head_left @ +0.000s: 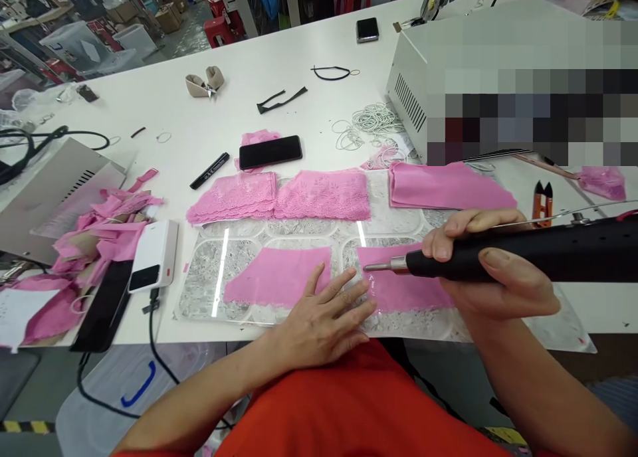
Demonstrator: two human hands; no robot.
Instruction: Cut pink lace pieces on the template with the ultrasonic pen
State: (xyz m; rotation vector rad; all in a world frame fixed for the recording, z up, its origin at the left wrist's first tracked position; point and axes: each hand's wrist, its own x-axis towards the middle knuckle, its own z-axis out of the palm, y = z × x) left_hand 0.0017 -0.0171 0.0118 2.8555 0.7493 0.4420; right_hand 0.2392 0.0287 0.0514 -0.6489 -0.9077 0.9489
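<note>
My right hand (508, 271) grips a thick black pen-shaped tool with a narrow metal nozzle (478, 254). Its tip hovers at or just over the left edge of a pink fabric piece (409, 291); I cannot tell whether it touches. My left hand (329, 317) lies flat with fingers spread, its fingertips between that piece and a second pink fabric piece (279, 277), whose left side slants. Both pieces rest on a clear patterned plastic mat (209, 297). Behind them lie pink lace pieces (323, 194) and a folded stack of pink fabric (443, 186).
A phone (270, 152) and a black marker (209, 171) lie behind the lace. A white power bank (153, 254) and pink scraps (104, 234) are at left. Orange-handled snips (542, 201) and a large grey box (413, 78) stand at right, beside tangled white cord (373, 121).
</note>
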